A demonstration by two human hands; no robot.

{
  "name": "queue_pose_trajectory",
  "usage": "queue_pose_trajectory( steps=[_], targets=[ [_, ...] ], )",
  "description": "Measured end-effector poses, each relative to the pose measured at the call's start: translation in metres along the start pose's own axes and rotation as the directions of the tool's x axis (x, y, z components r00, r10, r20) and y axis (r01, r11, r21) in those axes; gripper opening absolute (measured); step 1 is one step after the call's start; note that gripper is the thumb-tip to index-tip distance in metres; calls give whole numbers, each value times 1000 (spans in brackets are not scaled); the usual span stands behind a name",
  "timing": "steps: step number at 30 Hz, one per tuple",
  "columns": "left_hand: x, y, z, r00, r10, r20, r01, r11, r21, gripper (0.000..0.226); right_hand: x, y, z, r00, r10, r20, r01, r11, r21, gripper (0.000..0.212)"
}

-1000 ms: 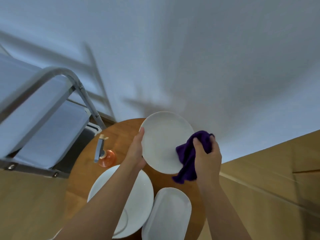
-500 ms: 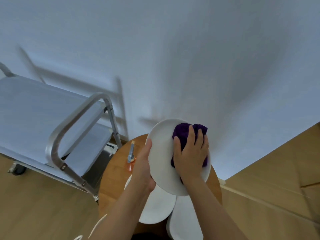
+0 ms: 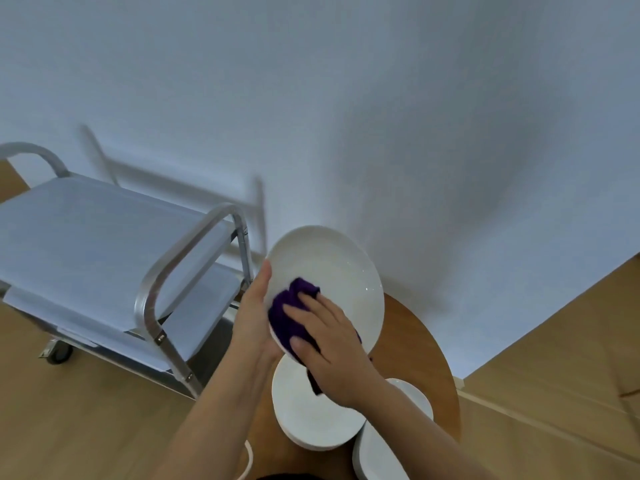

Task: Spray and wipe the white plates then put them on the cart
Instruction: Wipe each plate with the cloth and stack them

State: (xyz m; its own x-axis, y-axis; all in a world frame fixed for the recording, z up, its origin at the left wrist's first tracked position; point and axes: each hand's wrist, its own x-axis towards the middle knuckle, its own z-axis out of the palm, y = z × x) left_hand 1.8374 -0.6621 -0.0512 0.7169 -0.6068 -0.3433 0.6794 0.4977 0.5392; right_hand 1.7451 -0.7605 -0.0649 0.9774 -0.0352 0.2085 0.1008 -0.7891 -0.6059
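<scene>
Plate [image 3: 332, 271] round, white, held up off the round wooden table [image 3: 426, 355], tilted with its face toward the camera and slightly right; appears as an oval with long axis running upper-left to lower-right. Left hand [image 3: 254, 317] grips the plate's left rim, thumb along the edge, other fingers behind the plate and hidden, so grip shape there is probably a curl but can't confirm. Right hand [image 3: 329, 344] lies flat, fingers extended, pressing a purple cloth [image 3: 291, 313] onto the lower-left part of the plate face. Plate sits between the two hands, above a second white plate [image 3: 311, 417] on the table. Oblong white dish [image 3: 384, 452] just beside that one. Metal cart [image 3: 104, 244] stands left, near the table.
</scene>
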Motion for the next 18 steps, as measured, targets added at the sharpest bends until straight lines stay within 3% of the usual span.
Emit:
queue_pose_trajectory(
  steps=[2,5,8,11,14,18],
  targets=[
    [-5,5,-2,988,-45,145,43,999,11,61,-19,15,-7,999,35,20,-34,997,-67,49],
    [-10,4,-1,969,-4,247,1,1000,16,57,-32,32,-21,987,101,-122,-133,947,-291,54],
    [-15,-5,5,991,31,131,-39,997,62,56,-20,38,-32,932,127,-339,-271,866,-421,51],
    [-15,-19,11,998,7,59,-14,993,114,61,8,34,-40,845,202,-495,-409,841,-355,44],
    [-14,-28,18,997,-16,72,8,994,105,60,33,23,-39,855,275,-440,-406,883,-237,49],
    [-6,-24,18,993,54,101,-59,997,49,53,37,-1,-21,947,107,-302,-175,962,-208,52]
  ],
)
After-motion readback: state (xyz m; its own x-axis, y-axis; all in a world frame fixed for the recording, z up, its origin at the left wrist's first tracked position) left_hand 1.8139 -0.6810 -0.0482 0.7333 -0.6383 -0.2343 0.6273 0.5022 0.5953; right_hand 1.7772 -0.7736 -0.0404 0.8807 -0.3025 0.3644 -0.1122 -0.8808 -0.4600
